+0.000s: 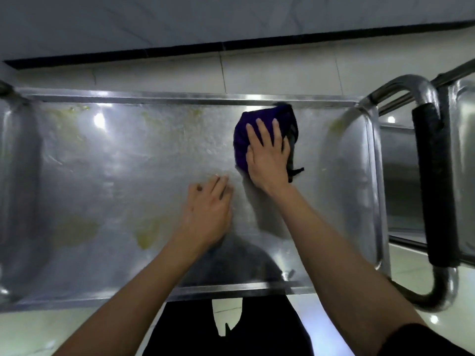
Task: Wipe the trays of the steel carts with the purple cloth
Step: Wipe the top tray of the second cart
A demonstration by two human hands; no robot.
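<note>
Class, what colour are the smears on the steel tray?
Yellowish-green smears on the tray, clearest in the head view.

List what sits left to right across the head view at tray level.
Yellow stain → left hand → right hand pressing the cloth on the tray → tray rim → black handle grip.

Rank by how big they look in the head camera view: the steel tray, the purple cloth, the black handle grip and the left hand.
1. Steel tray, by far the largest.
2. Black handle grip.
3. Purple cloth and left hand look about alike; the right hand hides part of the cloth, so I won't rank them.
</note>
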